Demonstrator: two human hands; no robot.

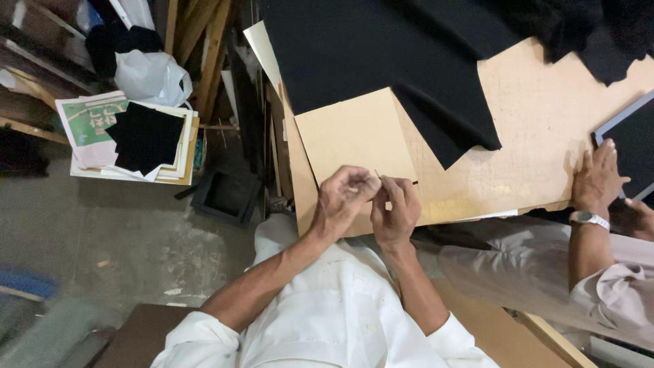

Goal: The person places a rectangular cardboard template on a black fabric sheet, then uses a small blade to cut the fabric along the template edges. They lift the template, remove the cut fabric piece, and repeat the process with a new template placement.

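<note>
Near edge first: white sleeves and forearms run up from 6 o'clock, both hands meeting at frame centre over the near lip of the counter (545,116). Left hand (343,199) is curled, fingertips pinched on the near end of a thin dark needle-like sliver (379,175); right hand (395,208) is also curled, thumb and forefinger closed close against the left one, apparently on the same sliver or a thread too fine to make out. Step, as judged: fine fingertip work on that sliver, held just above a tan card sheet (354,133) at 12 o'clock of the hands. Next move would call for steady pinch grip and tiny aligned motion, not force. At 3 o'clock a co-worker's hand (598,178) with a white wristwatch (590,219) lies flat on the counter beside a framed dark panel (630,146). Farther, black cloth (402,54) drapes over the counter from 12 to 1 o'clock. Off the counter at 10 o'clock: a stack of papers (88,126) with a black square piece (144,136) on top, white plastic bag (151,76) behind it.
</note>
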